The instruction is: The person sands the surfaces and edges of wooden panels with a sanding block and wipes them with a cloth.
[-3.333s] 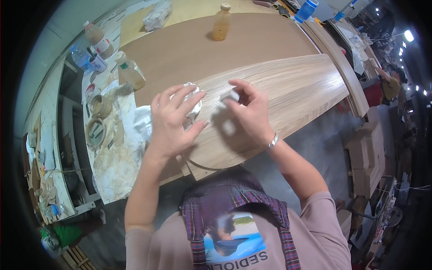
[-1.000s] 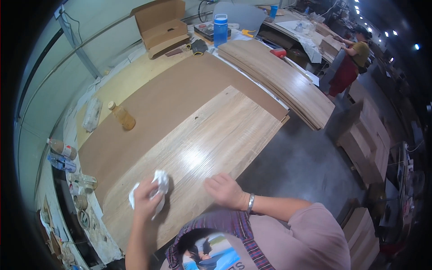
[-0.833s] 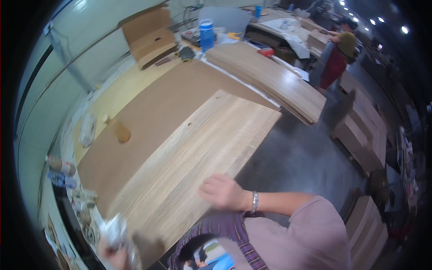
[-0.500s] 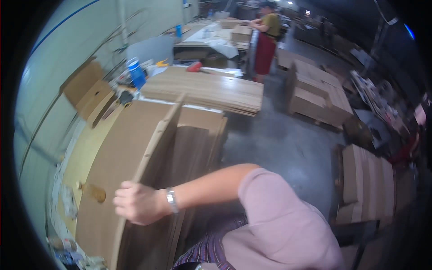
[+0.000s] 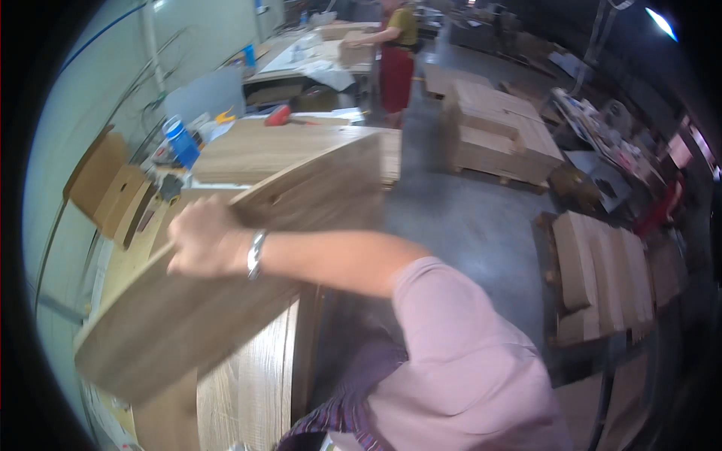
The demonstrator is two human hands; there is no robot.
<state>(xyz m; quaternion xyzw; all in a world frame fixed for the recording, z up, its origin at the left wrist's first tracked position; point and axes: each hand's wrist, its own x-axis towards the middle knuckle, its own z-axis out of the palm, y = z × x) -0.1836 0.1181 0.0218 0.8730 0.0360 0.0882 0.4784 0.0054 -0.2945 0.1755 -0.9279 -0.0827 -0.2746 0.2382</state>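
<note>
My right hand [image 5: 207, 237], with a metal watch or bracelet [image 5: 256, 254] on its wrist, is closed over the upper long edge of a wood-grain board [image 5: 188, 323]. The board is tilted and stretches from lower left to upper right, smeared by motion toward its far end. Below it, a paler wood-grain panel [image 5: 244, 391] shows, with a brown panel surface [image 5: 162, 417] beside it on the left. My forearm crosses in front of the board's middle. My left hand is nowhere in the picture.
Beyond the board lies a stack of wooden panels [image 5: 248, 146] with a red-headed tool [image 5: 278, 116]. A blue bottle [image 5: 180, 141] and an opened cardboard box [image 5: 113, 188] stand left. Right, piled cartons [image 5: 602, 278] and more cartons [image 5: 504, 143] sit on pallets. A co-worker [image 5: 398, 68] stands far off.
My right hand has lifted the board up and away from its place, swinging it across the table. The pale panel beneath has come into sight. The whole view has shifted right.
</note>
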